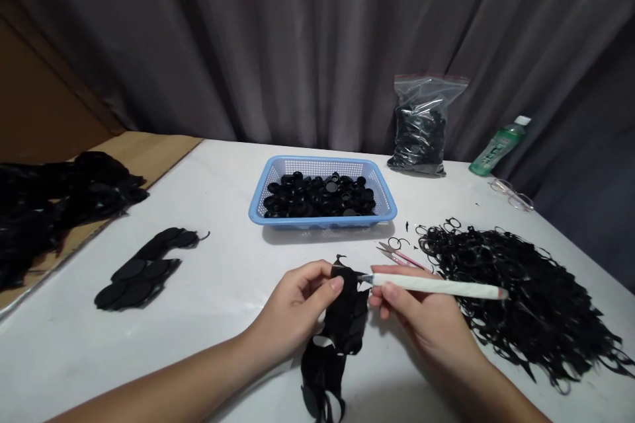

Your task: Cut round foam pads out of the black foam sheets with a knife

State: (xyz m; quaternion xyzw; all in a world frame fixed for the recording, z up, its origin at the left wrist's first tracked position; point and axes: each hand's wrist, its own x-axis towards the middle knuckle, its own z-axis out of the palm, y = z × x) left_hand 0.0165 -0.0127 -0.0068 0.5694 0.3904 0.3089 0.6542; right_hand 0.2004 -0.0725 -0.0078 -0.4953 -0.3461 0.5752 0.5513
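Between thumb and fingers, my left hand [307, 294] pinches the upper end of a black sheet of joined round rubber pieces [342, 317], which hangs down toward the table's near edge. My right hand [421, 310] grips a white-handled craft knife [436, 284], its handle pointing right. The knife's metal tip meets the sheet's upper edge close to my left fingertips; the very end of the blade is hidden against the black material. Just behind my right hand lie small snips with pink handles [397, 255].
A blue basket [322, 221] holds many black round caps. To the right spreads a heap of black trimmings [526, 297]. Another black disc sheet [136, 271] lies left, near dark material on cardboard [64, 198]. Behind stand a zip bag [421, 132], a green bottle [499, 145] and glasses [510, 193].
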